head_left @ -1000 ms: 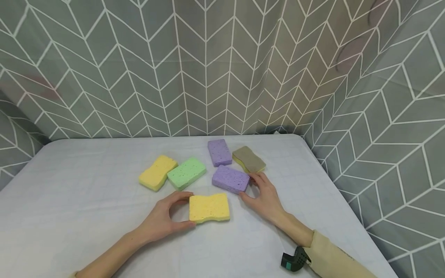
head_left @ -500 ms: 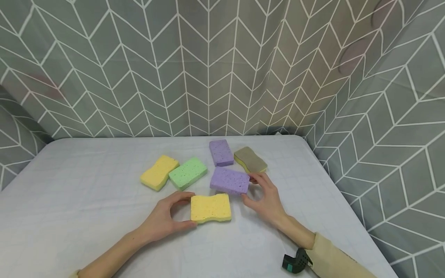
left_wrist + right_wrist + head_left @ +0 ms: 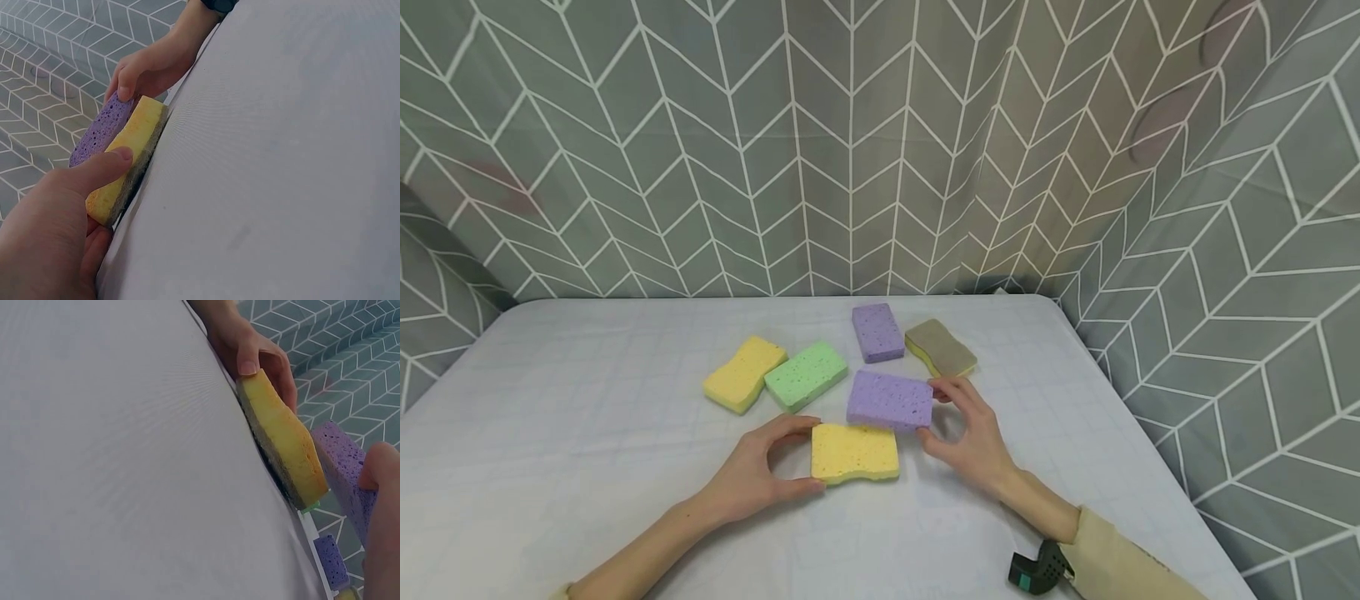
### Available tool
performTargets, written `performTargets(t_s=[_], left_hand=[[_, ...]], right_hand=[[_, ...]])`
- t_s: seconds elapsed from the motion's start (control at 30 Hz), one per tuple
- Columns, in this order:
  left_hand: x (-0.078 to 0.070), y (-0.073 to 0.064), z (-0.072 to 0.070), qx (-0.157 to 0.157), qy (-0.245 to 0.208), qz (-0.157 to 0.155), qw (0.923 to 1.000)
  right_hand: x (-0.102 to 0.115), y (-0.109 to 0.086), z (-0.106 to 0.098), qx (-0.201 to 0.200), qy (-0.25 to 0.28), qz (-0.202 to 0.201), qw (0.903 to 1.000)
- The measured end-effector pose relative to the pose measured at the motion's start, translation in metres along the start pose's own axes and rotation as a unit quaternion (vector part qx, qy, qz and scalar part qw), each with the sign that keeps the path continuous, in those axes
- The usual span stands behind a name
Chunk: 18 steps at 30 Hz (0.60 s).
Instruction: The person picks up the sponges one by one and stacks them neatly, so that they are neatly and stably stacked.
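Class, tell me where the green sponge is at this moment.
In the head view, the green sponge lies on the white-covered table, left of centre, just right of the yellow sponge that no hand holds and beyond the left hand.

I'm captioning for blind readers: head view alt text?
The right hand holds a rectangular purple sponge overlapping, in view, a waisted yellow sponge in the left hand. Beyond, on white cloth: another yellow sponge, green sponge, second purple sponge and grey-topped sponge.
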<state>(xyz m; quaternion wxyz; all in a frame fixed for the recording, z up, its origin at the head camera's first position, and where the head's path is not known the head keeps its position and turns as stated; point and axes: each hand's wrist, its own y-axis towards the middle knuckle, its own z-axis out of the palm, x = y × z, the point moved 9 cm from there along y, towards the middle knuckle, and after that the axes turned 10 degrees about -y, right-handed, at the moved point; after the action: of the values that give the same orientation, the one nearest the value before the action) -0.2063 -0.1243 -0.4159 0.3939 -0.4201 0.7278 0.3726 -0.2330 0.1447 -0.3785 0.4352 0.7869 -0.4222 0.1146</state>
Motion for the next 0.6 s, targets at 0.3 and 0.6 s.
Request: performTargets(t_s=[0.3,0.6], left_hand=[[-0.001,0.0,0.0,-0.001,0.008,0.005,1.0],[-0.001,0.001,0.0,0.002,0.001,0.008,1.0]], right_hand=[[0.01,-0.001,0.004,0.018,0.028,-0.032,0.9989],[0.021,-0.004,0.01,0.037,0.046,-0.064,0.9962]])
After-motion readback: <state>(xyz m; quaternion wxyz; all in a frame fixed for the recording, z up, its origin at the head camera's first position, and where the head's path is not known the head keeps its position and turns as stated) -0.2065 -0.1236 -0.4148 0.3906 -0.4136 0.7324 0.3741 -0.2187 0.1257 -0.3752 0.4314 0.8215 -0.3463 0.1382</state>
